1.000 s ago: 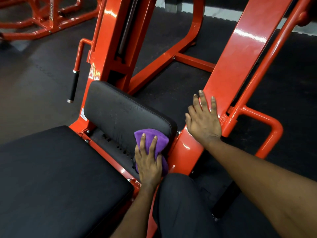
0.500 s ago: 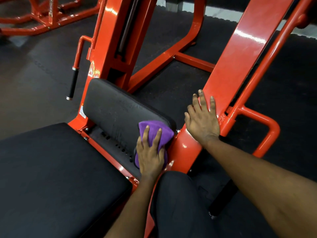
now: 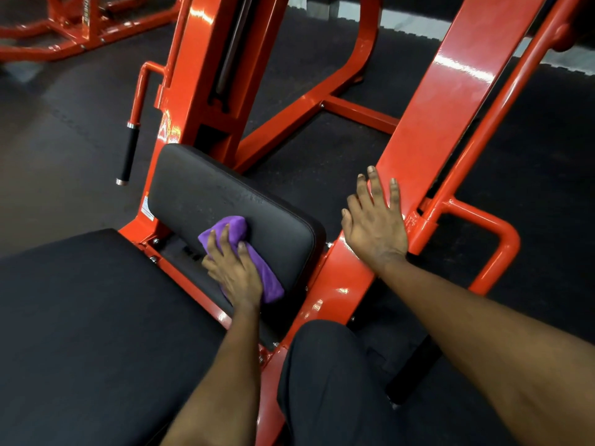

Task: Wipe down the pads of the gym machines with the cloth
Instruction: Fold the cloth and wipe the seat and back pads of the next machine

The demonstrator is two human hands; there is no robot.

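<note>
In the head view, my left hand presses a bunched purple cloth against the lower edge of the black rectangular vinyl back pad. Its fingers lie nearly straight over the cloth, not curled round it. My right hand rests flat on the glossy orange steel beam, fingers spread, holding nothing.

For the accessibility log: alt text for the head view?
A person's left hand presses a bunched purple cloth against the lower part of a black rectangular padded cushion on an orange steel gym machine. The right hand rests flat, fingers spread, on the machine's sloping orange beam; a large black seat pad lies at lower left.
</note>
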